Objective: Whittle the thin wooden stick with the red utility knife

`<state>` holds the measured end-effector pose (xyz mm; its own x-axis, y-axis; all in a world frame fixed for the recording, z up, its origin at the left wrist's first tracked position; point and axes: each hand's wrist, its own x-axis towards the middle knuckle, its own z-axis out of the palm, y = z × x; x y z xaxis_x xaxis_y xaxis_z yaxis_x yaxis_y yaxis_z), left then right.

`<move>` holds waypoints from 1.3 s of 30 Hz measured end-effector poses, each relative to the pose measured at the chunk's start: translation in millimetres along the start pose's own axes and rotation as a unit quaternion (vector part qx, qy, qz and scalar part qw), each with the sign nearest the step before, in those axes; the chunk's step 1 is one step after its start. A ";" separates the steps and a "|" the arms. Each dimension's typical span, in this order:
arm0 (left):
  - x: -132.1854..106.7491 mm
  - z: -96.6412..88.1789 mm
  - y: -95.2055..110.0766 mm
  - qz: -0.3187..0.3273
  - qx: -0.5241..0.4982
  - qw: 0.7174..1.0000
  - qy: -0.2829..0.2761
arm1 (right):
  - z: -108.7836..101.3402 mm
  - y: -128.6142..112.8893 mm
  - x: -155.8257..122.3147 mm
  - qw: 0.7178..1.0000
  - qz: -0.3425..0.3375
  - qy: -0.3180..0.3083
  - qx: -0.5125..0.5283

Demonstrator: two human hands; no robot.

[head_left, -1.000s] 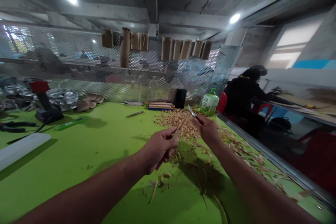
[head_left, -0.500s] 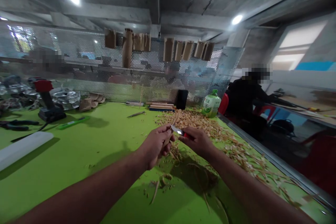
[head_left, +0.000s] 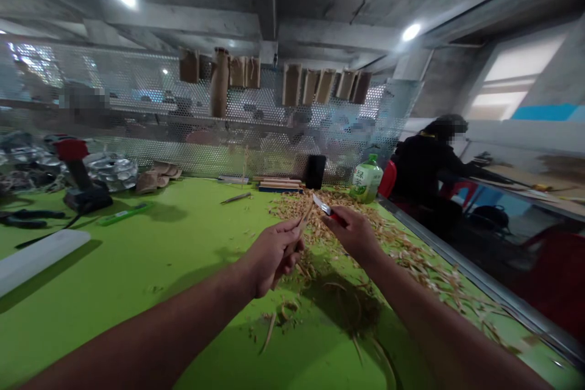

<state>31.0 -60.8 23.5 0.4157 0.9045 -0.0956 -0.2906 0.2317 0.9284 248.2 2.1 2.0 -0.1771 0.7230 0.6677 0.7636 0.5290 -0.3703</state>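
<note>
My left hand [head_left: 278,254] is closed round a slim strip of wood [head_left: 305,219], which slants up and away from me above the green table [head_left: 196,250]. My right hand [head_left: 356,233] grips the red handle of a knife [head_left: 322,205]. Its bright blade points forward and left, close to the strip's far end; whether they touch I cannot tell. Pale wood shavings [head_left: 393,244] lie heaped beyond and to the right of both hands. A few curled shavings [head_left: 289,309] rest on the table nearer me.
At the left are a cordless drill [head_left: 77,173], pliers [head_left: 31,217], a white block [head_left: 43,259] and a green tool [head_left: 123,213]. A pen-like tool [head_left: 236,198], a phone-like black slab [head_left: 315,172] and a green bottle [head_left: 367,180] stand or lie farther back. A person [head_left: 425,158] sits at right.
My right hand has moved the knife forward and a little right, to the far end of the wood strip. My left hand has stayed nearly still, holding the strip.
</note>
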 end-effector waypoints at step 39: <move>-3.6 4.5 2.3 0.036 0.081 0.995 0.041 | -7.6 5.3 2.0 0.998 0.053 0.029 -0.006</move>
<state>32.7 -65.1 27.6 0.3259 0.9441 -0.0493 -0.1718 0.1104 0.9789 256.7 2.9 6.3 -0.0578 0.7477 0.6615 0.7838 0.4443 -0.4338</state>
